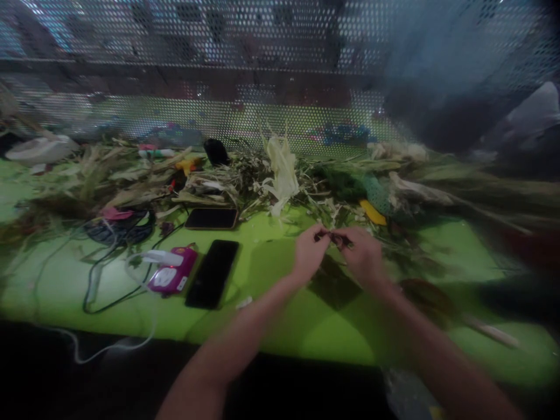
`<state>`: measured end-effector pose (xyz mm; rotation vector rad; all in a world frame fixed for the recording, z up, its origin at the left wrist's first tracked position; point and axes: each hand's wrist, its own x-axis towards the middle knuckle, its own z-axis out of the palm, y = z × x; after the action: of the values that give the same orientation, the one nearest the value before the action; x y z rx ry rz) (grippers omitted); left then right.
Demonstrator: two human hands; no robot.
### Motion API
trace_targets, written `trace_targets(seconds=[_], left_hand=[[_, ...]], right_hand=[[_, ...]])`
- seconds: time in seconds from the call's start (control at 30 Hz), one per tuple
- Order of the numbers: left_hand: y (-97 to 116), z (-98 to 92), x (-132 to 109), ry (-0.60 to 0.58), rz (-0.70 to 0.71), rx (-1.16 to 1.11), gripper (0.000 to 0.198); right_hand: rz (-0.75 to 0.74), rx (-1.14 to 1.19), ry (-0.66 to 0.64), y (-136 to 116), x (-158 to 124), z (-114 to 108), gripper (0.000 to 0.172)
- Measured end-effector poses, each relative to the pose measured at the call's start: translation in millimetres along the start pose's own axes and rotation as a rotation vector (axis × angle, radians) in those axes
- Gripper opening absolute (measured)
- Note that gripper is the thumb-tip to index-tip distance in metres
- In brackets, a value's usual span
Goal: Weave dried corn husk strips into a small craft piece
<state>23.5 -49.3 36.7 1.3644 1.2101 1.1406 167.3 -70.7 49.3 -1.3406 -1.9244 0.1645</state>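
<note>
My left hand [310, 251] and my right hand [362, 254] meet over the green table [280, 326], fingertips nearly touching. Both pinch a small, dark, thin piece [336, 237] between them; blur hides what it is. Beneath the hands lies a dark flat patch [335, 283], perhaps a sheet or a shadow. Just behind them stands a pale bundle of dried husks [281, 169].
Two phones [213, 274] [211, 219], a magenta power strip [175, 270] and cables lie on the left. Dried plant material [100, 169] lines the back before a perforated metal screen [245, 76]. A yellow object [373, 212] is right of centre.
</note>
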Motion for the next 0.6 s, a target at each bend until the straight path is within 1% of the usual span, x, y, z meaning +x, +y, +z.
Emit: trace_targets(seconds=[0.1,0.23,0.3,0.4,0.5,0.6], left_hand=[[2,-0.7,-3,-0.002,0.01,0.072,0.013],[4,-1.0,-2,-0.014,0.031,0.129,0.016],[3,-1.3,0,-0.029,0.036,0.091,0.014],[2,-2.3,5,-0.066,0.014,-0.029,0.012],[1,-3.6,8,-0.086,-0.04,-0.123,0.016],[0,-4.3,8,-0.091,-0.075,-0.145,0.019]], right_hand=[[-0.018,-0.037,0.014,0,-1,0,0.02],[0.0,-0.005,0.039,4,0,-1,0.02],[0.032,0.029,0.043,5,2,-2,0.019],[0.12,0.093,0.056,8,4,-2,0.017],[0.215,0.198,0.054,11,5,-2,0.016],[0.257,0.28,0.035,13,5,0,0.019]])
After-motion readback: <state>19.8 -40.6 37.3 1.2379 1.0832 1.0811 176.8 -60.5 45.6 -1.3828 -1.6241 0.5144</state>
